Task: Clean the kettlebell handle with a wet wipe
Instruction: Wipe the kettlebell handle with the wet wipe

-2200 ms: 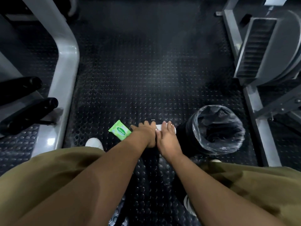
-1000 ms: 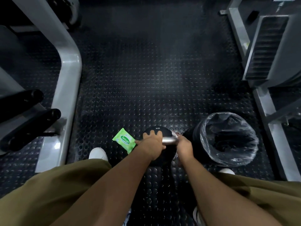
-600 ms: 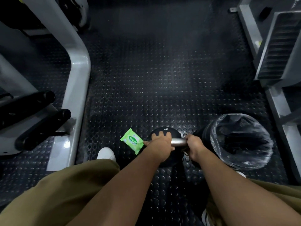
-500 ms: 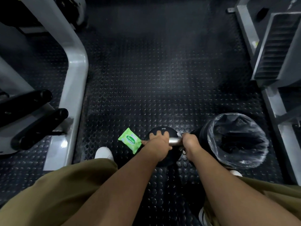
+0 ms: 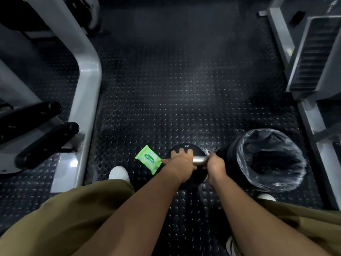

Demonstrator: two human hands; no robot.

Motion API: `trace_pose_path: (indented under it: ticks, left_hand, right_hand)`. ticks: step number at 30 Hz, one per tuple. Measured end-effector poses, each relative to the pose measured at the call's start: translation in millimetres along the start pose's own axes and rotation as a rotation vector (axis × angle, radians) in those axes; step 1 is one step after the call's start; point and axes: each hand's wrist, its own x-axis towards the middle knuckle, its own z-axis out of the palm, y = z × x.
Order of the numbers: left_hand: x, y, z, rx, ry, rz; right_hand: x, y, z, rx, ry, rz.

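Two-handed, working the kettlebell (image 5: pixel 185 149), black and round, standing on the studded floor (image 5: pixel 166 108) between the feet. Curling the left hand (image 5: pixel 181 161) round the left end of the handle (image 5: pixel 200 159), bracing; wrapping the right hand (image 5: pixel 215 164) round the right end over the wet wipe (image 5: pixel 208 153), white corner showing. Lying left to right, bare silver between the fists; likely calling for a sideways stroke.

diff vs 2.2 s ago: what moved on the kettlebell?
The right hand slid the wet wipe from the middle of the handle out to its right end and grips there, a white corner showing. The left hand grips the left end; bare silver shows between them. Kettlebell, green wipe pack and lined bin stayed put.
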Motion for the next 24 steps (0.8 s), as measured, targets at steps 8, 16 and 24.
trace_pose_path:
  ticks: [8,16,24]
  left_hand:
    - [0.3,0.1,-1.0,-0.012,-0.015,-0.016]
    - [1.2,0.1,0.4,0.013,-0.014,-0.006]
    - [3.1,-2.4,1.9,0.038,0.007,0.002]
  right_hand:
    - [18.0,-12.5,-10.2,0.121,-0.148,0.131]
    - [-17.9,-21.2,5.3,-0.232,0.059,-0.128]
    - [-60.0,42.9,7.7,-0.354,-0.06,-0.631]
